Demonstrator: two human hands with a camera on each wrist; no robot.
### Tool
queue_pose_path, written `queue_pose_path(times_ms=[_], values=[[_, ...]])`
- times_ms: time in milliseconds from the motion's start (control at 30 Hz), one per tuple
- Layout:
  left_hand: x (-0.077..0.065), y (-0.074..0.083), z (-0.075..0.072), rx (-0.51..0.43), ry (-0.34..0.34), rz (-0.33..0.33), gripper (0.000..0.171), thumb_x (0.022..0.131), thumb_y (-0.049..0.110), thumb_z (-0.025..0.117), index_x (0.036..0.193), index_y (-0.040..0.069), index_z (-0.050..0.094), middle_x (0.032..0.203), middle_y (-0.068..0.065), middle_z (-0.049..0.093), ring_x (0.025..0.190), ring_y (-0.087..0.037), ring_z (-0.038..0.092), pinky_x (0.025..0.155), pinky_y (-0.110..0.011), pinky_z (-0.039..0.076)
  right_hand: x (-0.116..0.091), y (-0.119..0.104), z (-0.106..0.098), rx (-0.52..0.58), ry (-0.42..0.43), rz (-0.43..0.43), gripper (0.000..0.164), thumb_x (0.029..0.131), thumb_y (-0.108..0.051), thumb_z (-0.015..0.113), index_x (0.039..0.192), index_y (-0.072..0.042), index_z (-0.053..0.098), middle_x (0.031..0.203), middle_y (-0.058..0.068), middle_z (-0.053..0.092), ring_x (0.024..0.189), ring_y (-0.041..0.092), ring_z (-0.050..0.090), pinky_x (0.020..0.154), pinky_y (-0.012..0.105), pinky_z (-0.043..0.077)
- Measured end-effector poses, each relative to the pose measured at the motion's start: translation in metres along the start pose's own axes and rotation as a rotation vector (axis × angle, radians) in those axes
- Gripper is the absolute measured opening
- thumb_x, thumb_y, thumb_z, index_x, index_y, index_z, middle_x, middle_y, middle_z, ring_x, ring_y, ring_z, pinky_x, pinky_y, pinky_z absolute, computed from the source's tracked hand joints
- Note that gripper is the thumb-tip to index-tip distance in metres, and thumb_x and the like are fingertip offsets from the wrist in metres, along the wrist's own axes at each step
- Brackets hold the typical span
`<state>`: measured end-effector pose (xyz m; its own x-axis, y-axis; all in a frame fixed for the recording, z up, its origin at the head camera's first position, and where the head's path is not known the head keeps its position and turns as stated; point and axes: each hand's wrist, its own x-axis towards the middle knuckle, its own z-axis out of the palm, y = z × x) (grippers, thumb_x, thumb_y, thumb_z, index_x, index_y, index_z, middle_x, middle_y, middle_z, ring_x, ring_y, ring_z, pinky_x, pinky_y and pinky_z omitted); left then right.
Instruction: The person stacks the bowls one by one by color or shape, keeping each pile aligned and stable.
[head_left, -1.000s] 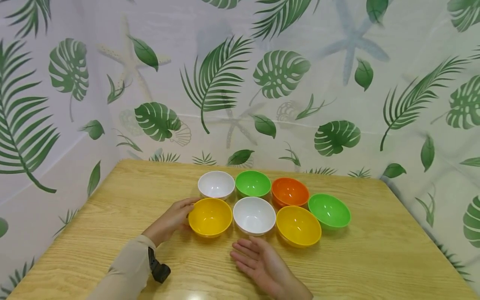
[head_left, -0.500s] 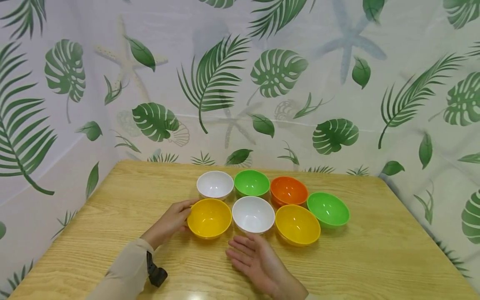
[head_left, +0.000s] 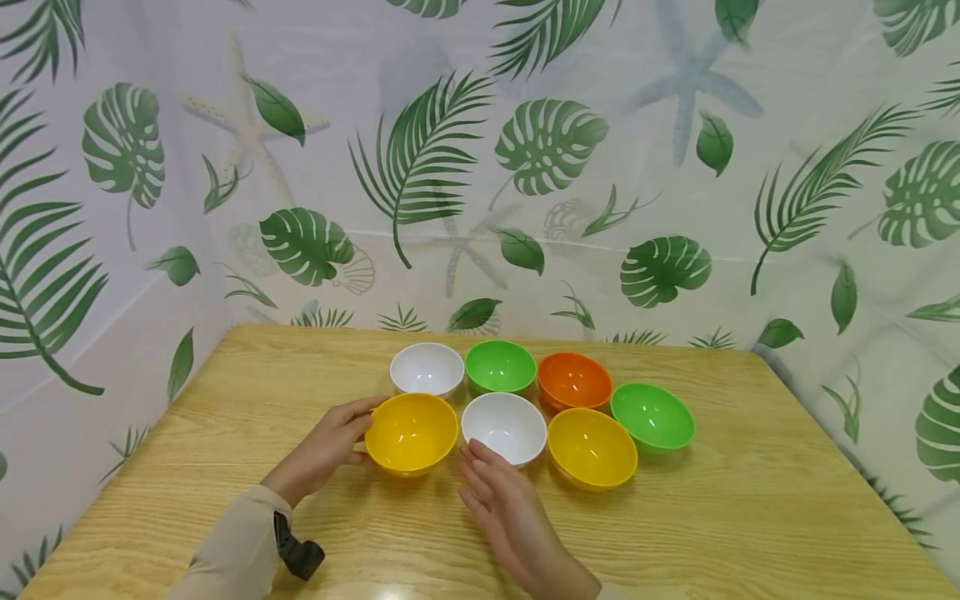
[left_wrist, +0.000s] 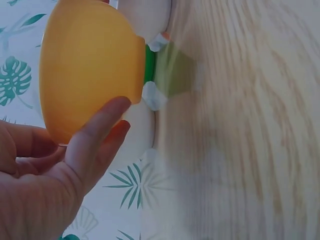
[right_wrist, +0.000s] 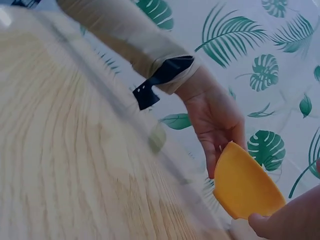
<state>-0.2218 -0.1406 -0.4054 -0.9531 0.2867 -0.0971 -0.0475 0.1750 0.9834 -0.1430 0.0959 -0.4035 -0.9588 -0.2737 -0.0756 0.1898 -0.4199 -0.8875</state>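
Observation:
In the head view my left hand [head_left: 330, 446] grips the left yellow bowl [head_left: 412, 433] from its left side. The left wrist view shows that bowl [left_wrist: 90, 65] with its base just off the wood and the fingers at its rim and underside. My right hand [head_left: 510, 521] is held with fingers extended in front of the near white bowl [head_left: 504, 427], its fingertips overlapping that bowl's rim. The right wrist view has the right hand [right_wrist: 295, 215] close to the base of the held yellow bowl [right_wrist: 245, 182], opposite the left hand [right_wrist: 215, 115].
Behind stand a white bowl [head_left: 427, 369], a green bowl [head_left: 501, 367] and an orange bowl [head_left: 574, 382]. To the right are a second yellow bowl [head_left: 592, 450] and another green bowl [head_left: 652, 418]. A leaf-patterned sheet [head_left: 450, 167] hangs behind the wooden table [head_left: 750, 500].
The left yellow bowl has risen a little and shifted slightly left in the left hand. My right hand has turned and moved up toward the bowls. The other bowls stay put.

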Motion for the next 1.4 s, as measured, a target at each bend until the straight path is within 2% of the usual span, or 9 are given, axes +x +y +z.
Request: queue_pose_path(times_ms=[133, 367, 567, 667, 800, 933, 1167, 1267, 1400], values=[[-0.002, 0.004, 0.004, -0.018, 0.005, 0.009, 0.042, 0.099, 0.008, 0.035, 0.141, 0.0, 0.037, 0.133, -0.021, 0.044, 0.098, -0.023, 0.057, 0.074, -0.037, 0.053, 0.001, 0.005, 0.004, -0.114, 0.019, -0.085, 0.063, 0.096, -0.013, 0.046, 0.145, 0.009, 0.013, 0.147, 0.026, 0.021, 0.131, 0.033, 0.027, 0.104, 0.041, 0.028], [-0.008, 0.01, 0.011, -0.044, 0.005, 0.043, 0.042, 0.1, 0.009, 0.036, 0.14, -0.001, 0.037, 0.137, -0.02, 0.041, 0.105, -0.027, 0.054, 0.076, -0.038, 0.053, 0.0, 0.009, 0.008, -0.271, 0.039, -0.131, 0.066, 0.093, -0.012, 0.054, 0.146, 0.006, 0.017, 0.148, 0.022, 0.022, 0.129, 0.03, 0.033, 0.1, 0.034, 0.034], [-0.014, 0.018, 0.02, -0.127, 0.037, 0.037, 0.046, 0.1, 0.009, 0.036, 0.143, -0.005, 0.028, 0.14, -0.025, 0.034, 0.113, -0.033, 0.048, 0.076, -0.04, 0.053, 0.001, 0.01, 0.009, -0.378, 0.116, -0.244, 0.066, 0.087, -0.011, 0.064, 0.142, 0.002, 0.03, 0.141, 0.02, 0.028, 0.123, 0.031, 0.04, 0.092, 0.029, 0.042], [-0.018, 0.023, 0.027, -0.141, 0.046, 0.048, 0.044, 0.1, 0.009, 0.037, 0.141, -0.007, 0.032, 0.139, -0.023, 0.036, 0.114, -0.032, 0.046, 0.077, -0.04, 0.052, 0.001, 0.008, 0.009, -0.428, 0.153, -0.279, 0.069, 0.083, -0.012, 0.069, 0.141, 0.0, 0.033, 0.139, 0.017, 0.029, 0.121, 0.031, 0.042, 0.09, 0.028, 0.044], [-0.024, 0.028, 0.037, -0.159, 0.036, 0.061, 0.041, 0.1, 0.011, 0.038, 0.137, -0.004, 0.039, 0.134, -0.019, 0.043, 0.113, -0.031, 0.047, 0.078, -0.04, 0.052, -0.002, 0.006, 0.007, -0.455, 0.183, -0.285, 0.078, 0.08, -0.018, 0.073, 0.143, -0.001, 0.03, 0.14, 0.015, 0.027, 0.118, 0.03, 0.044, 0.087, 0.027, 0.046], [-0.03, 0.033, 0.046, -0.187, -0.017, 0.088, 0.043, 0.1, 0.013, 0.04, 0.139, -0.003, 0.036, 0.137, -0.019, 0.038, 0.115, -0.031, 0.045, 0.081, -0.041, 0.05, -0.006, 0.004, 0.003, -0.495, 0.223, -0.317, 0.084, 0.077, -0.022, 0.075, 0.144, -0.003, 0.028, 0.141, 0.012, 0.026, 0.117, 0.027, 0.043, 0.088, 0.027, 0.045], [-0.038, 0.041, 0.057, -0.202, -0.051, 0.132, 0.045, 0.099, 0.012, 0.042, 0.141, -0.002, 0.032, 0.136, -0.022, 0.04, 0.114, -0.031, 0.048, 0.083, -0.041, 0.049, -0.006, -0.001, -0.006, -0.543, 0.261, -0.413, 0.077, 0.078, -0.012, 0.072, 0.143, -0.002, 0.032, 0.136, 0.011, 0.035, 0.114, 0.024, 0.044, 0.09, 0.026, 0.044], [-0.04, 0.042, 0.059, -0.185, -0.074, 0.145, 0.048, 0.099, 0.013, 0.043, 0.143, -0.001, 0.03, 0.135, -0.022, 0.04, 0.115, -0.03, 0.048, 0.084, -0.041, 0.049, -0.008, -0.004, -0.011, -0.518, 0.254, -0.402, 0.075, 0.079, -0.011, 0.071, 0.143, -0.002, 0.032, 0.135, 0.01, 0.036, 0.113, 0.023, 0.046, 0.09, 0.027, 0.044], [-0.044, 0.042, 0.06, -0.128, -0.086, 0.142, 0.056, 0.096, 0.019, 0.053, 0.144, 0.001, 0.032, 0.133, -0.019, 0.043, 0.114, -0.027, 0.05, 0.082, -0.038, 0.05, -0.013, -0.01, -0.019, -0.411, 0.233, -0.347, 0.072, 0.081, -0.008, 0.069, 0.142, -0.002, 0.033, 0.132, 0.014, 0.04, 0.109, 0.024, 0.051, 0.088, 0.029, 0.046]])
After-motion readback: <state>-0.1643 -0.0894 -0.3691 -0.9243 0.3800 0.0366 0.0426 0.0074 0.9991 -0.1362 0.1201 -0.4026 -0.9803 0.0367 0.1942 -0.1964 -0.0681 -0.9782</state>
